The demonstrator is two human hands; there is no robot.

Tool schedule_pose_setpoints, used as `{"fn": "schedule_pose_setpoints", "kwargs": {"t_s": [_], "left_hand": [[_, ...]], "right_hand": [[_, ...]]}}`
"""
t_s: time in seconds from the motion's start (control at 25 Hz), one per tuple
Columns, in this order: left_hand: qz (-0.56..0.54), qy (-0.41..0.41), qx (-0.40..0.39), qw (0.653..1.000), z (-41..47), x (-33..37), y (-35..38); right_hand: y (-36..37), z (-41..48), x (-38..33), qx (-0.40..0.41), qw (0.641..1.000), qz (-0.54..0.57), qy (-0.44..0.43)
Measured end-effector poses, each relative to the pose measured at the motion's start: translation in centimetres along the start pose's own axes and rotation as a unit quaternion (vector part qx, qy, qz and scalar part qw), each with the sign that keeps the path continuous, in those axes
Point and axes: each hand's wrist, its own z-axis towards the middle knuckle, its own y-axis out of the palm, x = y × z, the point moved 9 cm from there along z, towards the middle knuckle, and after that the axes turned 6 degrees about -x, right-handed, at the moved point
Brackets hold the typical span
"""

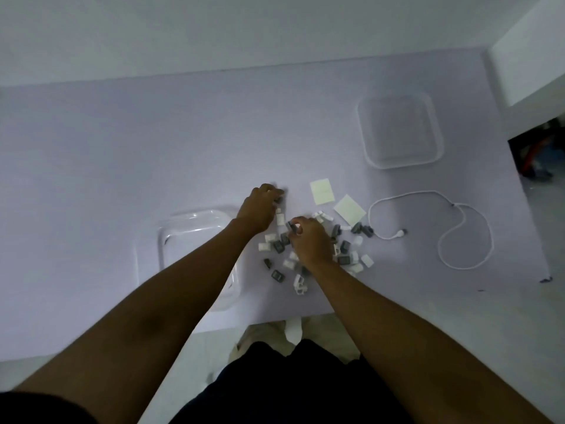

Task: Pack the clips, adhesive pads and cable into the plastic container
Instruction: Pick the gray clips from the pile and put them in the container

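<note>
1. A wide pale lilac table (pixel 153 142) fills most of the head view, and everything else lies on it.
2. A clear, square plastic container with rounded corners (pixel 400 130) sits at the far right of the table, well apart from both hands, and looks empty.
3. A clear plastic lid with rounded corners (pixel 189 228) lies near the front edge on the left, partly under the left forearm.
4. A thin white cable (pixel 458 237) lies in loose loops at the right, its plug end pointing toward the clip pile.
5. The left hand (pixel 260 209) reaches past the lid to the far edge of the pile, fingers curled around small dark clips; motion blur hides the exact grip.
6. The right hand (pixel 308 240) rests over the middle of the pile, thumb and fingertips pinched on a small grey clip.
7. Two pale yellowish square adhesive pad sheets (pixel 322 191) lie flat side by side, between the pile and the container.
8. A scatter of small grey and white plastic cable clips (pixel 278 246) spreads across the table around and under the right hand, none of them in the container.
</note>
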Motion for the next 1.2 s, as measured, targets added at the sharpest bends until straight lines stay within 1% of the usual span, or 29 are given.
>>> {"fn": "schedule_pose_setpoints", "kwargs": {"t_s": [0.12, 0.24, 0.36, 0.44, 0.48, 0.52, 0.56, 0.6, 0.64, 0.68, 0.72, 0.76, 0.84, 0.92, 0.96, 1.0, 1.04, 1.08, 1.12, 1.16, 1.2], "left_hand": [[0.036, 0.002, 0.018, 0.999, 0.8, -0.2, 0.0], [0.067, 0.024, 0.031, 0.997, 1.5, 0.2, 0.2], [0.051, 0.036, 0.03, 0.998, 1.9, 0.2, 0.4], [0.01, 0.015, 0.039, 0.999, 1.6, 0.1, 0.0], [-0.035, -0.001, 0.047, 0.998, 1.1, 0.1, -0.4], [-0.099, -0.017, 0.054, 0.994, 0.5, 0.3, -0.8], [-0.181, -0.034, 0.058, 0.981, -0.1, 0.5, -1.2], [-0.281, -0.054, 0.054, 0.957, -0.8, 0.6, -1.4], [-0.386, -0.078, 0.037, 0.918, -1.5, 0.8, -1.3], [-0.485, -0.102, 0.014, 0.869, -2.2, 1.1, -0.8], [-0.559, -0.121, -0.008, 0.82, -3.1, 1.4, -0.4], [-0.612, -0.134, -0.028, 0.779, -3.9, 1.7, -0.2], [-0.67, -0.138, -0.072, 0.726, -5.3, 2.4, 0.4], [-0.699, -0.132, -0.111, 0.694, -6.5, 2.8, 0.9], [-0.705, -0.132, -0.123, 0.686, -7.0, 2.8, 1.2], [-0.708, -0.133, -0.131, 0.681, -7.5, 2.9, 1.4], [-0.7, -0.141, -0.135, 0.687, -7.8, 2.9, 1.7], [-0.675, -0.151, -0.134, 0.71, -8.0, 2.8, 2.0], [-0.611, -0.165, -0.118, 0.766, -7.9, 2.2, 2.1], [-0.504, -0.173, -0.096, 0.84, -7.6, 1.6, 2.0], [-0.365, -0.163, -0.073, 0.914, -7.1, 1.4, 1.6]], "right_hand": [[0.9, 0.9, -0.3, -0.014, 0.998, -0.048, -0.026], [0.9, 1.9, -0.3, -0.009, 0.998, -0.044, -0.036], [0.8, 2.4, -0.3, -0.013, 0.998, -0.041, -0.056], [0.6, 2.4, -0.4, -0.012, 0.997, -0.037, -0.072], [0.6, 2.2, -0.5, -0.013, 0.995, -0.041, -0.085], [0.7, 1.9, -0.6, -0.016, 0.993, -0.051, -0.101], [1.0, 1.6, -0.7, -0.023, 0.991, -0.066, -0.116], [1.3, 1.4, -0.6, -0.03, 0.988, -0.088, -0.124], [1.6, 1.2, -0.4, -0.034, 0.985, -0.111, -0.124], [1.8, 1.0, 0.0, -0.03, 0.984, -0.131, -0.12], [1.9, 0.8, 0.3, -0.02, 0.983, -0.143, -0.117], [1.8, 0.6, 0.6, -0.008, 0.983, -0.144, -0.116], [1.2, 0.4, 1.1, 0.015, 0.988, -0.103, -0.113], [0.1, 0.2, 1.9, 0.04, 0.996, 0.012, -0.077], [-0.6, 0.0, 2.7, 0.052, 0.992, 0.11, -0.038], [-0.9, -0.2, 3.8, 0.057, 0.968, 0.243, 0.017], [-0.7, -0.7, 5.0, 0.057, 0.916, 0.389, 0.077], [-0.5, -1.3, 6.0, 0.058, 0.854, 0.502, 0.126], [-0.5, -2.1, 6.9, 0.066, 0.805, 0.569, 0.155], [-0.8, -2.8, 7.7, 0.075, 0.785, 0.591, 0.171], [-1.4, -3.5, 8.4, 0.084, 0.789, 0.585, 0.168]]}}
